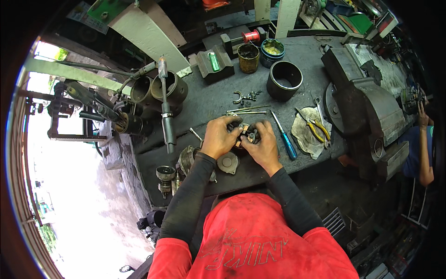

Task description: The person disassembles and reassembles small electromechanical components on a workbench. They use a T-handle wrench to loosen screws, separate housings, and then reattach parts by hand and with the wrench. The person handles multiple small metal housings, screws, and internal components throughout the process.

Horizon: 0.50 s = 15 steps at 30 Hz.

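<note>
My left hand (pixel 220 137) and my right hand (pixel 264 148) meet over the bench, their fingers closed around a small dark round brush holder (pixel 244 132) with copper-coloured blocks. The fingers hide much of it. Just below lies a round grey metal cap (pixel 228 162). By my left wrist sits a grey metal housing (pixel 187 159), with a gear-like drive part (pixel 165 179) further left. Beyond the hands lie several thin rods (pixel 248 110) and a small metal fork (pixel 238 97). A blue-handled screwdriver (pixel 288 143) rests to the right of my right hand.
Yellow-handled pliers (pixel 317 131) lie on a stained cloth (pixel 302 135), left of a large bench vise (pixel 364 104). A dark open cylinder (pixel 284 81) and two tins (pixel 248 57) stand toward the back. Tools in metal tubes (pixel 174 88) are at left. Another person's arm (pixel 423 149) shows at far right.
</note>
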Tool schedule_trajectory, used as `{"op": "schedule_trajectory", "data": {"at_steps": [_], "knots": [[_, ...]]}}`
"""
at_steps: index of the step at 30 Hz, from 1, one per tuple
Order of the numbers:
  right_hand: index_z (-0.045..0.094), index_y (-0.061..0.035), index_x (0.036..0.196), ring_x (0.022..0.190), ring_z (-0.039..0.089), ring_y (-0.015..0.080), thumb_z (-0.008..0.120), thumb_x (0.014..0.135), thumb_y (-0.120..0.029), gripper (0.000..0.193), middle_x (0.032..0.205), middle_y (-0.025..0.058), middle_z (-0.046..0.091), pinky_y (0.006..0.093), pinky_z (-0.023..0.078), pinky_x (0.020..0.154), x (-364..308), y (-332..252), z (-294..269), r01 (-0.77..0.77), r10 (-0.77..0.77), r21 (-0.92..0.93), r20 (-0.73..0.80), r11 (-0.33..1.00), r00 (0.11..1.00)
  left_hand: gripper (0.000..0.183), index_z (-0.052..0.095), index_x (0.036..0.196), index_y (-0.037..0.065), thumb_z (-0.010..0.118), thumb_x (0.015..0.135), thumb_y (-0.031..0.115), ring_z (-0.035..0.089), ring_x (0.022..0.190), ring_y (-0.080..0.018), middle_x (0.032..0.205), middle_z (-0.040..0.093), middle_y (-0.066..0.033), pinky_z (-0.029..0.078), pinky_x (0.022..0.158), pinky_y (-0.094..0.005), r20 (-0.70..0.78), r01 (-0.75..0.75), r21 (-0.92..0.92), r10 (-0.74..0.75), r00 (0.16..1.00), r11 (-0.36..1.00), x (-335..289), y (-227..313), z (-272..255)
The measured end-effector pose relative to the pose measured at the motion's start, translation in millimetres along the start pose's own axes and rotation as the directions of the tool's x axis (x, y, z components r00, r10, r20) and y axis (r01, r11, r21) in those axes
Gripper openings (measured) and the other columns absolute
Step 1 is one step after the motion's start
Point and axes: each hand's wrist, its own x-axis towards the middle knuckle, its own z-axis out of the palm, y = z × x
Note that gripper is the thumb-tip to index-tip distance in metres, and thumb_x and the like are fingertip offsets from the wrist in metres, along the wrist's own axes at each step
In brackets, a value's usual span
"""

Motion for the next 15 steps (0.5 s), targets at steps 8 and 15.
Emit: {"op": "schedule_trajectory", "data": {"at_steps": [8, 15], "knots": [[0.067, 0.0004, 0.106, 0.093, 0.066, 0.0308, 0.088, 0.079, -0.011, 0.036, 0.108, 0.0153, 0.059, 0.0412, 0.055, 0.080, 2.0, 5.5, -2.8, -0.012, 0.009, 0.081, 0.031, 0.997, 0.999, 0.034, 0.079, 0.120, 0.000, 0.081, 0.087, 0.009, 0.079, 0.091, -0.0256, 0.109, 0.080, -0.0214, 0.060, 0.084, -0.0354, -0.038, -0.012, -0.024, 0.011, 0.999, 1.000, -2.5, 0.1, 2.8], [0.064, -0.0001, 0.103, 0.095, 0.064, 0.0349, 0.090, 0.078, -0.017, 0.040, 0.106, 0.0164, 0.058, 0.0452, 0.054, 0.082, 0.0, 1.1, 7.3, 0.003, -0.002, 0.019, -0.044, 1.000, 0.999, 0.035, 0.080, 0.119, -0.001, 0.082, 0.086, 0.011, 0.079, 0.092, -0.0226, 0.109, 0.081, -0.0209, 0.060, 0.086, -0.0344, -0.008, 0.045, -0.020, -0.045, 0.999, 0.999, -1.3, 4.3, -1.0]]}}
